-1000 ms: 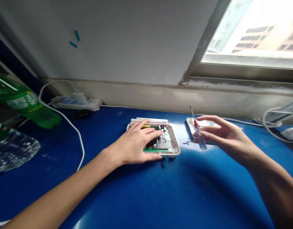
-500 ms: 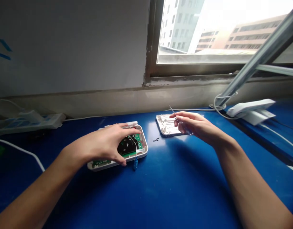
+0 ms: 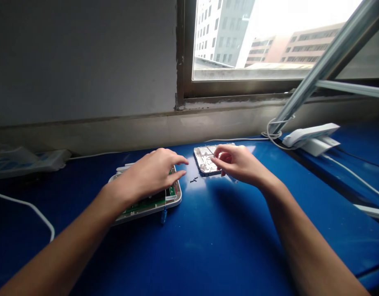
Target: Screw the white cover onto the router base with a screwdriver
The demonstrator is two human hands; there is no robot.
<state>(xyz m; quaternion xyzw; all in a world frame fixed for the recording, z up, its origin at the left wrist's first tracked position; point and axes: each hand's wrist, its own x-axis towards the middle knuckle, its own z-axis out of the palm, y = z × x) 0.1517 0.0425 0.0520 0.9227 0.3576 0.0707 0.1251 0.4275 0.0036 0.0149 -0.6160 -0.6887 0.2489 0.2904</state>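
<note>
My left hand (image 3: 155, 170) hovers over an opened white device housing (image 3: 178, 200), thumb and forefinger apart, holding nothing. Inside the housing is a green circuit board (image 3: 172, 191), mostly covered by the hand. A thin cable with a blue connector (image 3: 164, 216) hangs over its front edge. In my right hand (image 3: 234, 162) is a slim screwdriver (image 3: 234, 179) with a clear handle, its thin metal shaft pointing up and left. Behind that hand lies a white plastic cover (image 3: 204, 161), inner side up. Several small dark screws (image 3: 194, 180) lie between the two parts.
A blue tabletop (image 3: 192, 255) runs back to the wall under a window. White power strips stand at the left (image 3: 32, 162) and right (image 3: 313, 137). A metal post (image 3: 309, 78) with a cable wound round its foot rises at the right.
My left hand has moved from the housing toward the screws, its fingers now pointing right. My right hand has lowered and turned the screwdriver. The view has shifted slightly right.
</note>
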